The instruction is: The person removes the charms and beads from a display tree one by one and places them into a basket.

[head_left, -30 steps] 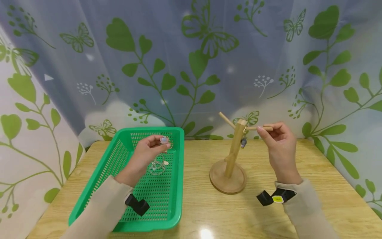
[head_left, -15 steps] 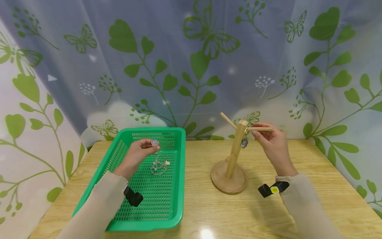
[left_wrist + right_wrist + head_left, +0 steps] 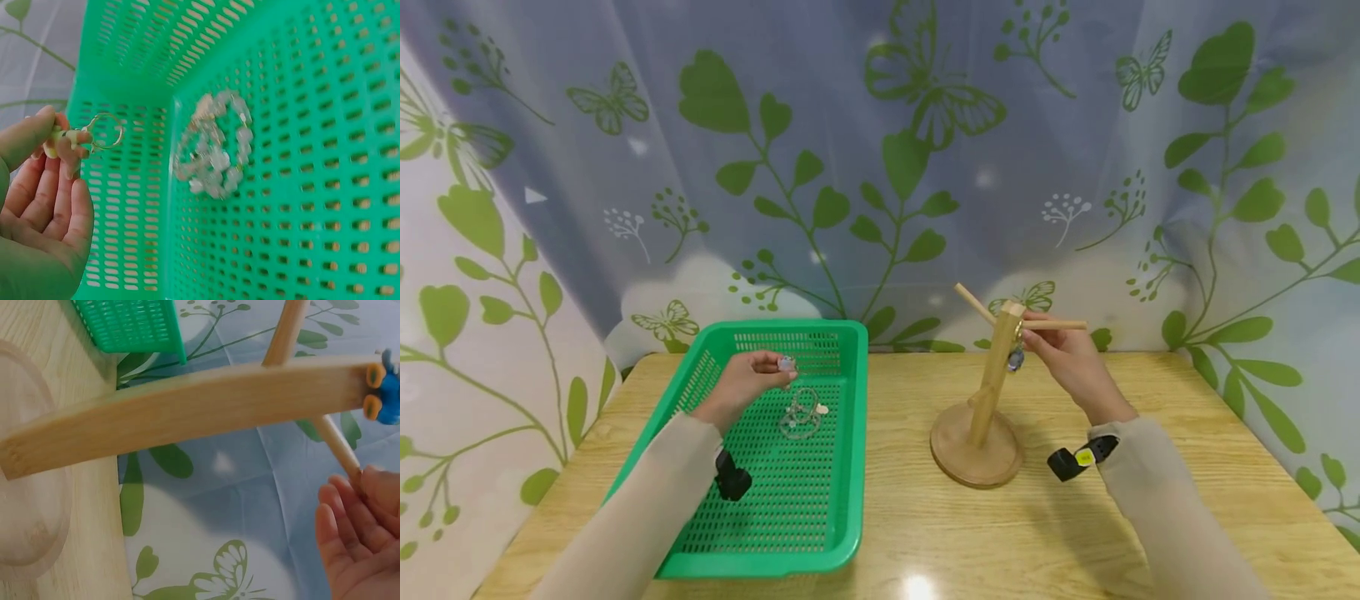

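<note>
While the left hand (image 3: 741, 387) hangs over the basket: thumb and fingertips pinch a small figure-shaped charm (image 3: 65, 144), its thin gold-coloured metal ring (image 3: 112, 144) jutting clear of the fingertips.
Basket: green, rectangular, perforated plastic basket (image 3: 854, 433), floor below the left grip.
Bracelets: pale translucent bead bracelets (image 3: 220, 160), loosely heaped on the basket floor, below the left grip and apart from it.
Right hand (image 3: 1067, 362): fingers bent at a slim round wooden peg (image 3: 1060, 325), thumb tip just below it. Whether they pinch peg, fastening or neither, I cannot tell.
Hung charm: small grey-blue charm (image 3: 1016, 360) on a gold-coloured fastening (image 3: 1018, 329), beside the right thumb tip, close by the post.
Stand: squared pale wooden post (image 3: 997, 367) left of the right grip; round wooden base (image 3: 955, 458) below; second wooden peg (image 3: 973, 302) beyond the post.
Blue figure: blue-and-orange figure (image 3: 390, 400) at the post's top in the right wrist view; same charm or another, unclear.
Table: yellowish wood-grain tabletop (image 3: 917, 517) beneath both grips.
Curtain: blue-grey, leaf-and-butterfly print curtain (image 3: 850, 75), behind both.
</note>
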Motion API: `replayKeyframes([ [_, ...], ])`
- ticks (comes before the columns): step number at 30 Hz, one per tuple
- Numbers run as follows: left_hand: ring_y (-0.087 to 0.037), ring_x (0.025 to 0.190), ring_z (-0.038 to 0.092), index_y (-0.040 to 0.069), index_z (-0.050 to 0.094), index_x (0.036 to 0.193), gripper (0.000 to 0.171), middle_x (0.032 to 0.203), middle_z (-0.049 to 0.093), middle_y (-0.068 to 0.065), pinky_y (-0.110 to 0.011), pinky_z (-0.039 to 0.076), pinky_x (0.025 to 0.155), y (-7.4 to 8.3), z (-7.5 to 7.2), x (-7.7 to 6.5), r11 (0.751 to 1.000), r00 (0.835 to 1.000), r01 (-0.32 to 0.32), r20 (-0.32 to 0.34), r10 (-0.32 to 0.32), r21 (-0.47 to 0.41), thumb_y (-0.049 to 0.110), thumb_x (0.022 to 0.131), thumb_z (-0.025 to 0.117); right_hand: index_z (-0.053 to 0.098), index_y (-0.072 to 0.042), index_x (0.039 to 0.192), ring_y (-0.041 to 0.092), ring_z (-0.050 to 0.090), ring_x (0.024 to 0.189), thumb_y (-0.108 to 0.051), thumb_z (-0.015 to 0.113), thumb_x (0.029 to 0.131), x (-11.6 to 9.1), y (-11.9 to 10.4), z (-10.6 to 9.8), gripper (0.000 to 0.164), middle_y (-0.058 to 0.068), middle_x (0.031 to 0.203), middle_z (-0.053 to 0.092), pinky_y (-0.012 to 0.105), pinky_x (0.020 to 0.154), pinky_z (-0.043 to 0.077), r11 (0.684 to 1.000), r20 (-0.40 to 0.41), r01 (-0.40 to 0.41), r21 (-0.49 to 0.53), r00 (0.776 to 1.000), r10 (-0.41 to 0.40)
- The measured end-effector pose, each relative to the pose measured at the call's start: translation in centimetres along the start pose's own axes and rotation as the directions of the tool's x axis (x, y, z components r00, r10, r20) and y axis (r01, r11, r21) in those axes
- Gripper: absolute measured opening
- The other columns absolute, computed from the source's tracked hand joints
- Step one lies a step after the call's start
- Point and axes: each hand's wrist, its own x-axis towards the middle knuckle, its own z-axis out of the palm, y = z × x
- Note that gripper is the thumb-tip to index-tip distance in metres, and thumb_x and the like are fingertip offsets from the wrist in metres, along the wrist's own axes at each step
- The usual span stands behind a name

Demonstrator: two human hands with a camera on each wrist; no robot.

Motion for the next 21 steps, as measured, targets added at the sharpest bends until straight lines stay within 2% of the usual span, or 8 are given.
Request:
replayKeyframes([
  [8, -0.022, 0.090, 0.062, -0.006, 0.057, 0.112, 0.030, 0.102, 0.062, -0.013, -0.051, 0.045, 0.092, -1.7, -0.9, 1.1, 0.994, 0.997, -0.039, 0.066, 0.032, 0.106, 0.010, 0.088, 0.067, 0.048, 0.011, 0.130, -0.008, 0.056, 0.094, -0.020, 0.051, 0.098, 0.3, 0.3, -0.6, 0.044, 0.025, 0.140, 0.042, 0.011, 0.083, 0.046, 1.000, 0.052, -0.023, -0.013, 0.998, 0.023],
  [11, -0.022, 0.088, 0.063, -0.005, 0.057, 0.113, 0.031, 0.102, 0.063, -0.014, -0.049, 0.047, 0.090, -2.0, -1.1, 1.4, 0.990, 0.997, -0.030, 0.068, 0.021, 0.138, 0.010, 0.089, 0.067, 0.052, 0.009, 0.127, -0.002, 0.058, 0.095, -0.021, 0.053, 0.097, 0.3, 0.6, -0.7, 0.042, 0.016, 0.131, 0.052, 0.014, 0.084, 0.047, 1.000, 0.043, -0.022, 0.014, 0.999, 0.022],
  [16, -0.026, 0.087, 0.064, -0.007, 0.056, 0.114, 0.031, 0.103, 0.063, -0.016, -0.046, 0.050, 0.086, -2.4, -1.3, 1.6, 0.988, 0.996, -0.009, 0.085, -0.004, 0.151, 0.008, 0.089, 0.066, 0.059, 0.001, 0.122, 0.000, 0.060, 0.091, -0.024, 0.058, 0.094, 0.1, 1.2, -1.0, 0.038, -0.011, 0.109, 0.060, 0.014, 0.081, 0.048, 0.998, 0.011, -0.010, 0.059, 1.000, 0.009],
  [18, -0.026, 0.087, 0.065, -0.007, 0.055, 0.115, 0.032, 0.103, 0.064, -0.015, -0.045, 0.050, 0.085, -2.7, -1.5, 1.8, 0.989, 0.996, 0.000, 0.089, -0.013, 0.150, 0.008, 0.089, 0.066, 0.063, -0.003, 0.118, 0.000, 0.060, 0.089, -0.023, 0.059, 0.094, 0.0, 1.4, -1.1, 0.031, -0.015, 0.104, 0.060, 0.013, 0.080, 0.048, 0.996, -0.003, 0.002, 0.084, 1.000, -0.002],
  [21, -0.024, 0.087, 0.064, -0.007, 0.054, 0.116, 0.034, 0.103, 0.064, -0.014, -0.044, 0.050, 0.086, -3.0, -1.7, 2.0, 0.987, 0.997, 0.022, 0.074, -0.034, 0.162, 0.009, 0.088, 0.066, 0.068, -0.013, 0.108, 0.001, 0.061, 0.087, -0.018, 0.059, 0.093, -0.2, 1.5, -1.2, 0.018, -0.013, 0.099, 0.063, 0.014, 0.080, 0.049, 0.989, -0.018, 0.026, 0.145, 1.000, -0.024],
])
